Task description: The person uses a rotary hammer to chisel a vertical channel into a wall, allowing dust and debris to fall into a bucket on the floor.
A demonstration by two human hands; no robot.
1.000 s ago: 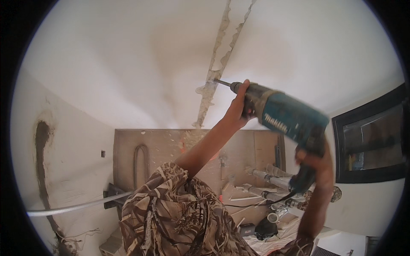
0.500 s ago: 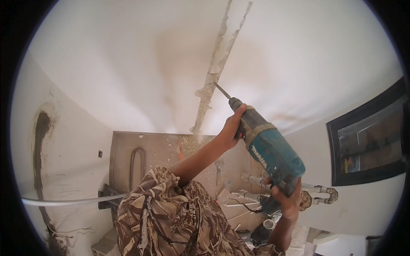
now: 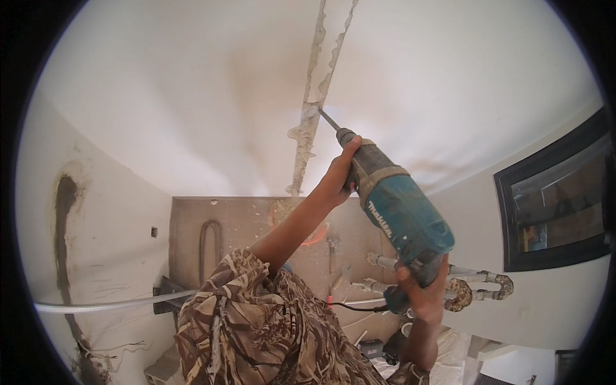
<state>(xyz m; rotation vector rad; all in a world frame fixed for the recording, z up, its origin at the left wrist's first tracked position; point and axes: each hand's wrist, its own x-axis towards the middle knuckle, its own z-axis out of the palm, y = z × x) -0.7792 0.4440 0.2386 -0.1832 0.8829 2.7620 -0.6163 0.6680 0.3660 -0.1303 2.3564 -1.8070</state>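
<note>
My left hand (image 3: 341, 172) grips the black front body of a teal and black rotary hammer (image 3: 404, 215), just behind its chuck. My right hand (image 3: 425, 289) is wrapped round the rear handle at lower right. The long metal bit (image 3: 328, 117) points up-left, its tip at a rough chipped groove (image 3: 305, 147) running down the white wall (image 3: 231, 96). A strip of plaster remains between the groove's two cut lines higher up. A black cord (image 3: 353, 308) runs from the tool's rear. The fingers of both hands are partly hidden by the tool.
A black-framed window (image 3: 553, 192) is at right, with pipes (image 3: 487, 289) below it. The left wall has a dark channel (image 3: 64, 224) and loose wires (image 3: 122, 346). A pale conduit (image 3: 109, 307) crosses low left. Dusty brown flooring (image 3: 196, 221) holds looped hose and orange cable.
The tool's rear and my right hand have swung down and left, tilting the tool more steeply. The bit tip stays at the groove. Over the last half second the tool rose slightly in view.
</note>
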